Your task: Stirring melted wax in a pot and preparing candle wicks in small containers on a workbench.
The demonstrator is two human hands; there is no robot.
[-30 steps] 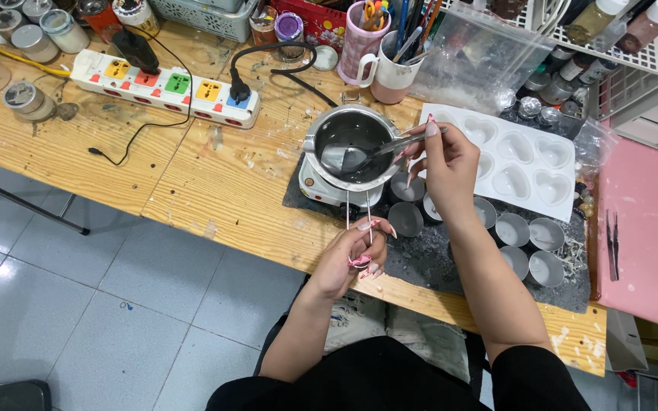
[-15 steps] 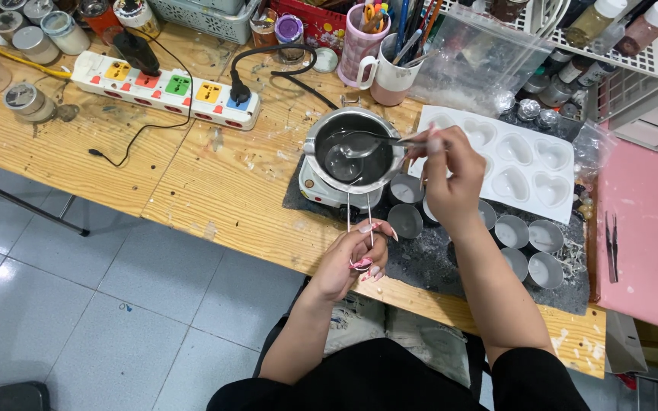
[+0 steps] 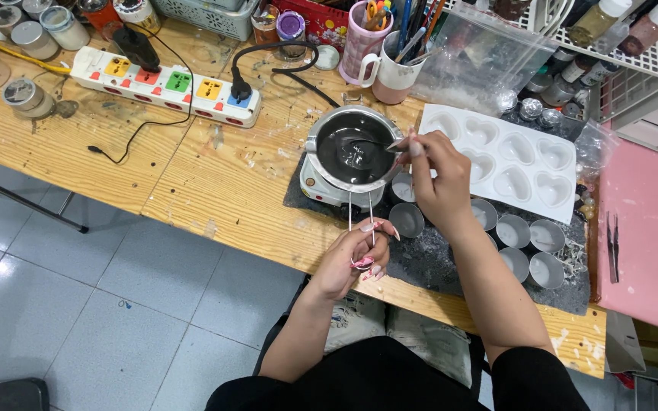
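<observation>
Hands work over the wooden surface (image 3: 192, 175): right hand (image 3: 439, 183) pinches a thin metal stirrer (image 3: 378, 143) dipped into the round metal melting pot (image 3: 352, 148); left hand (image 3: 356, 255) clamps two thin white wicks (image 3: 361, 213) upright just before it.

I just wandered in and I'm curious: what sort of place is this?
Probably a small candle-making or craft workshop: a melting pot sits on a wooden table, beside a white heart-shaped mould tray and small metal cups.

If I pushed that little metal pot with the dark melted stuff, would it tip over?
Probably not tip, but slosh: the pot looks wide, low and nearly full of dark liquid. It sits on a small warmer, so it might slide off. The right hand stirs it, likely hot.
</observation>
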